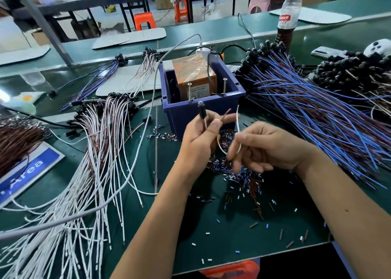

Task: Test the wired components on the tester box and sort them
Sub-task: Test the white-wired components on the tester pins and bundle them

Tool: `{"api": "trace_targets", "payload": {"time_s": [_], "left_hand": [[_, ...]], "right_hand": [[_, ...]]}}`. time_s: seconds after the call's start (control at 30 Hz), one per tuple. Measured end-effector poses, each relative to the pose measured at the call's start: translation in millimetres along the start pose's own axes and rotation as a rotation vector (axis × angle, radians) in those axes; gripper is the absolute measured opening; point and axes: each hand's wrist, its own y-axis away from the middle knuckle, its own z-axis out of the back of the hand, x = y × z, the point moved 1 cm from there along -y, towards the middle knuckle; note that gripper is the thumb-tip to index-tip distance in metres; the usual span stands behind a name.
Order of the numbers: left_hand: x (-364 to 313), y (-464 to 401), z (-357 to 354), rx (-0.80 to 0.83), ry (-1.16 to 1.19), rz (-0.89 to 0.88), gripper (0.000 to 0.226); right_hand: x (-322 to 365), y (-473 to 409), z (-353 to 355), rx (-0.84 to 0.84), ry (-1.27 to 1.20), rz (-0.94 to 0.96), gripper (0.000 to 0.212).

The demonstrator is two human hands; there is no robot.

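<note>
My left hand [202,135] grips a wired component [202,112] just in front of the tester box, its black cap pointing up and its brown lead sticking out past my fingers. Its white lead [238,122] loops down to my right hand [268,146], which pinches it between the fingertips. The tester box [186,111] is a blue bin holding an orange unit [194,73], with two upright screws [224,86] at its front rim. White-and-brown wired parts [99,135] fan out on the left; blue-and-brown ones [306,109] lie heaped on the right.
Cut insulation bits [243,179] litter the green mat under my hands. A grey cable [135,166] crosses from the lower left up to the box. A drink bottle [288,18], a phone [325,51] and a pile of black-capped parts [355,73] sit far right; a blue sign [27,173] lies left.
</note>
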Motion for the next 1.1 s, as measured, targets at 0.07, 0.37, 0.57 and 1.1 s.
{"api": "trace_targets", "payload": {"time_s": [0.07, 0.37, 0.57, 1.1], "left_hand": [[-1.4, 1.7, -3.5, 0.069, 0.097, 0.077, 0.014], [2.9, -2.8, 2.8, 0.054, 0.277, 0.232, 0.015], [9.4, -4.9, 6.1, 0.145, 0.357, 0.308, 0.011], [15.3, -5.9, 13.5, 0.117, 0.263, 0.343, 0.016]], "right_hand": [[-1.1, -2.1, -3.7, 0.025, -0.006, -0.05, 0.041], [3.5, -7.5, -3.8, -0.252, -0.087, 0.023, 0.051], [4.0, -11.5, 4.7, -0.612, -0.173, 0.203, 0.025], [-5.0, -16.2, 4.9, -0.704, -0.077, 0.258, 0.019]]}}
